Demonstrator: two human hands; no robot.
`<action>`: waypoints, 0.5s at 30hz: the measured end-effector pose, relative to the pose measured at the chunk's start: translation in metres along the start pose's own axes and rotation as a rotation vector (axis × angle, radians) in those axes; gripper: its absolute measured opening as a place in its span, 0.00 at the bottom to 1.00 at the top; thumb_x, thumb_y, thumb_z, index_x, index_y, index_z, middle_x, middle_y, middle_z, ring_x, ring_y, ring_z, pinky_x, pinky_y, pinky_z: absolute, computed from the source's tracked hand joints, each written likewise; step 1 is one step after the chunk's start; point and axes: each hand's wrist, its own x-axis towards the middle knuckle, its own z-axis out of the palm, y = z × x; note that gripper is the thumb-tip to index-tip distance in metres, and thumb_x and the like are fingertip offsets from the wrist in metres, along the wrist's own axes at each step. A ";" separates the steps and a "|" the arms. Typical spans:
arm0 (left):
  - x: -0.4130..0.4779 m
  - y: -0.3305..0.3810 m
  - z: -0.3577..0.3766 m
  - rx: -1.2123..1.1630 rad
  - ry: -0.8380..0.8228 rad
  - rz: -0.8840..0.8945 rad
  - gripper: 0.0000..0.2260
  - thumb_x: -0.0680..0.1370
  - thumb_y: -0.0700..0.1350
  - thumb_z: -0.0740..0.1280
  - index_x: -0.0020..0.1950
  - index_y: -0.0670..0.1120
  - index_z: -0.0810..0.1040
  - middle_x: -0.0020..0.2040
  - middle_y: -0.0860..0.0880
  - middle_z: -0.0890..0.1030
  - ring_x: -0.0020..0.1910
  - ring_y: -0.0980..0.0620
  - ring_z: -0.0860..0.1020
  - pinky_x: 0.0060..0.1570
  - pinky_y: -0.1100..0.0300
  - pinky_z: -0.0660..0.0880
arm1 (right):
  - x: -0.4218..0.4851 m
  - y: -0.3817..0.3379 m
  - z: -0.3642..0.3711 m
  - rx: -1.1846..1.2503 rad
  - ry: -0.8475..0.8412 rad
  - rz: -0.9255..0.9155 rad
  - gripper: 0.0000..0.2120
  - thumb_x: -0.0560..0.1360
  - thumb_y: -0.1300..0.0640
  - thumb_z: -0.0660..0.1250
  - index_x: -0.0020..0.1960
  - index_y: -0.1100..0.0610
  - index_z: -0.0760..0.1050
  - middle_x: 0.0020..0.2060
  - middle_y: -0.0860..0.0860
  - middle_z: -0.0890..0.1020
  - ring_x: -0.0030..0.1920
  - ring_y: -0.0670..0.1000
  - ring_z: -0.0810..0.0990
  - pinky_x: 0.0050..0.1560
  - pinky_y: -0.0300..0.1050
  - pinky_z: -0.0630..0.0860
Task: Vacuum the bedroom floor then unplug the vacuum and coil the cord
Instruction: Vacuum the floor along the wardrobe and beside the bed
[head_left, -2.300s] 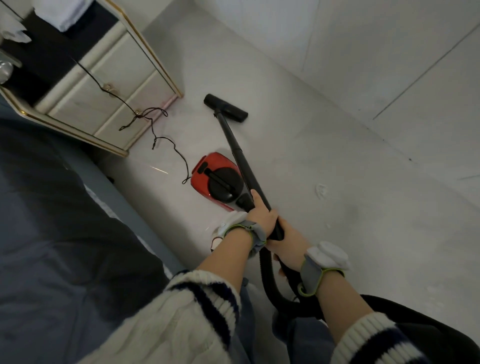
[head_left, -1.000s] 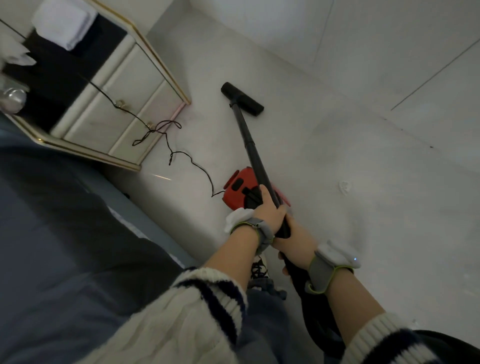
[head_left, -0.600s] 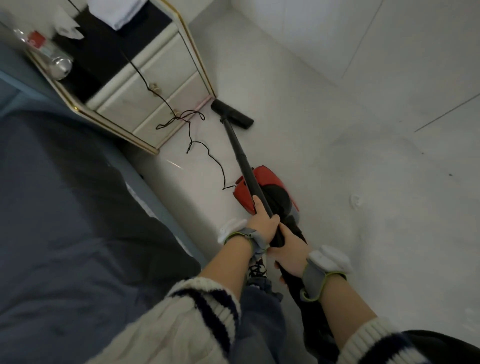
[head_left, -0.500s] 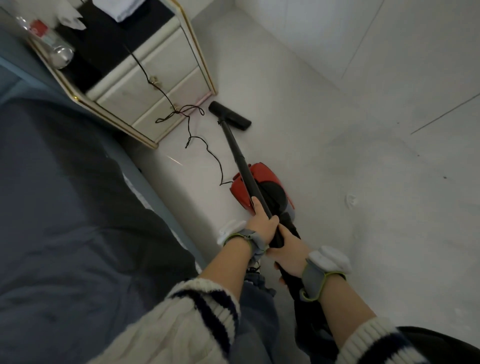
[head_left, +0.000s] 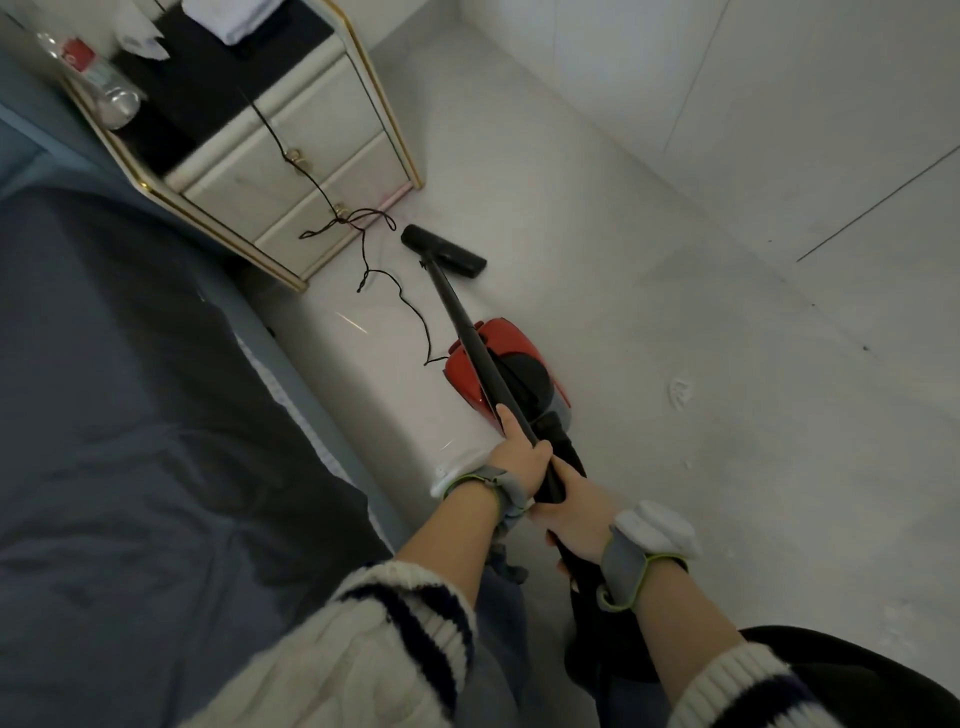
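Our left hand grips black wand; our right hand wrapped round it just behind. Floor head on floor near nightstand. Red vacuum body beneath wand; cord runs across nightstand drawers.

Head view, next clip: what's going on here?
A person is vacuuming the floor. The left hand and right hand both grip the black wand, whose floor head sits by the nightstand. The red canister stands beside the bed, its cord trailing up the nightstand, uncoiled.
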 end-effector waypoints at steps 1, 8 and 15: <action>0.001 0.003 0.002 0.005 0.006 -0.006 0.34 0.82 0.47 0.53 0.75 0.43 0.29 0.59 0.34 0.77 0.55 0.37 0.78 0.46 0.55 0.72 | 0.000 0.002 -0.003 0.018 0.001 0.004 0.34 0.74 0.63 0.64 0.76 0.50 0.54 0.34 0.41 0.68 0.31 0.40 0.67 0.22 0.27 0.69; 0.015 0.035 0.018 0.042 -0.037 0.015 0.35 0.82 0.48 0.54 0.75 0.46 0.29 0.57 0.36 0.77 0.39 0.43 0.75 0.37 0.58 0.70 | -0.002 0.005 -0.033 0.093 0.047 0.048 0.33 0.75 0.63 0.63 0.76 0.52 0.54 0.35 0.45 0.73 0.29 0.45 0.72 0.27 0.37 0.73; 0.038 0.069 0.025 0.173 -0.055 0.070 0.34 0.82 0.49 0.53 0.75 0.45 0.29 0.33 0.48 0.72 0.28 0.51 0.69 0.26 0.61 0.65 | -0.004 -0.003 -0.063 0.240 0.138 0.059 0.22 0.77 0.66 0.61 0.69 0.56 0.63 0.33 0.55 0.73 0.18 0.43 0.72 0.16 0.36 0.69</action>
